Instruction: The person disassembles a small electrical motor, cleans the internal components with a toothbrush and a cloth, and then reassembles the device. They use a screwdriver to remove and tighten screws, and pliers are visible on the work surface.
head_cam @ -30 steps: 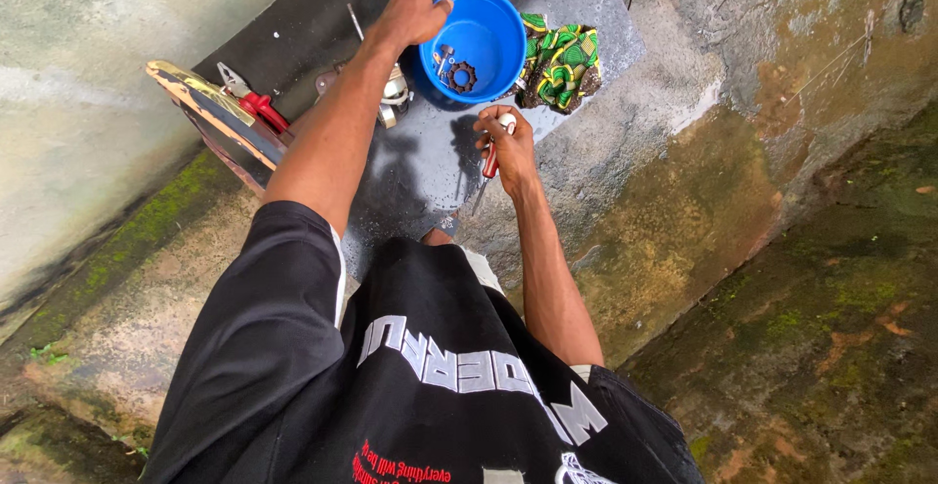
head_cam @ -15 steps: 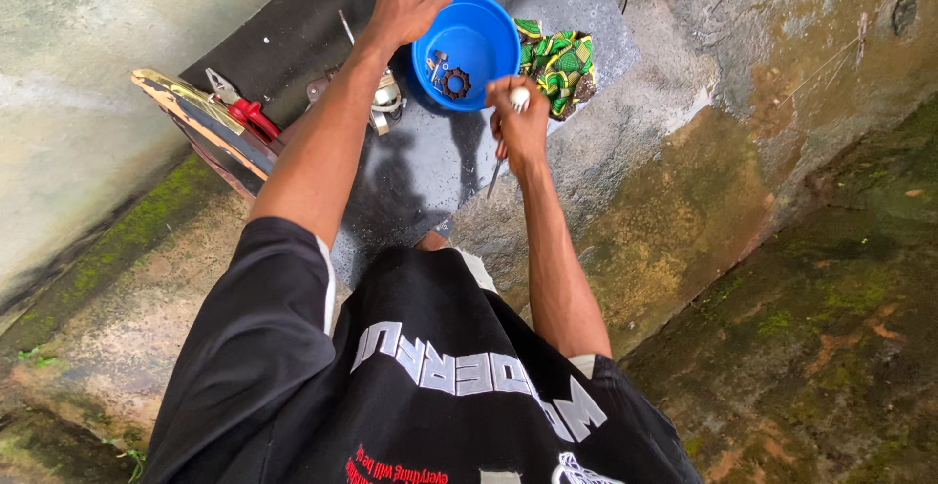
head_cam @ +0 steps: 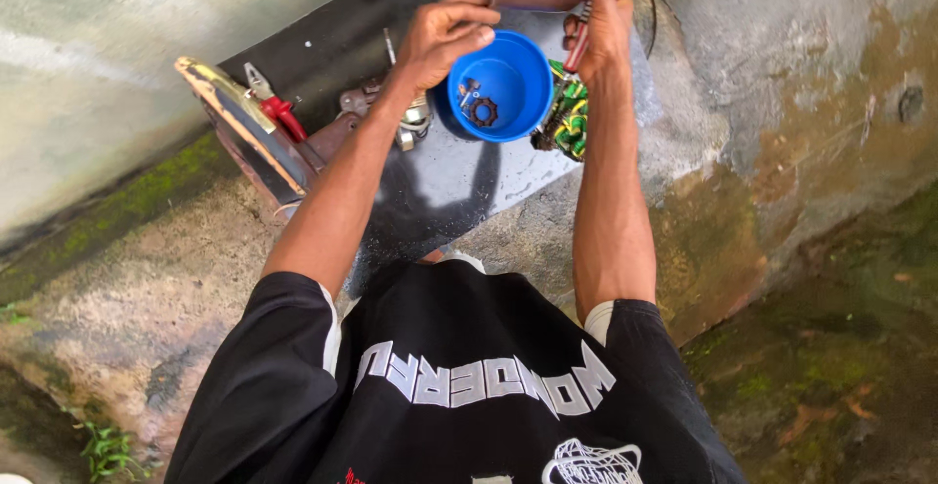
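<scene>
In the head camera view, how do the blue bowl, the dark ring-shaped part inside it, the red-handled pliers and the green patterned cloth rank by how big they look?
1. blue bowl, clearly largest.
2. green patterned cloth and red-handled pliers: they look about alike, and the cloth is partly hidden by the right forearm, so I won't rank them.
3. dark ring-shaped part, smallest.
</scene>
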